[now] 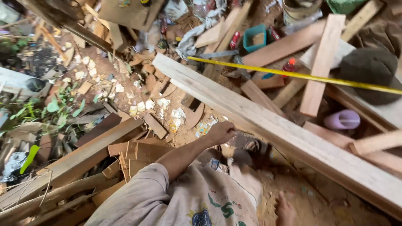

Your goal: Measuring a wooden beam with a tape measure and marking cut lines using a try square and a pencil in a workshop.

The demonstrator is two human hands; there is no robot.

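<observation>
Sawdust-strewn ground: left hand (220,132), fingers curled, touches long plank (268,125); grip unclear.

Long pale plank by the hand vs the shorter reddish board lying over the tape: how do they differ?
The long pale plank runs diagonally across most of the view; the reddish board is far shorter and lies steeper. The plank is light, the board pinkish brown. The left hand touches the plank's edge; nothing touches the board. The yellow tape measure passes under the board. Both are flat sawn timber.
</observation>
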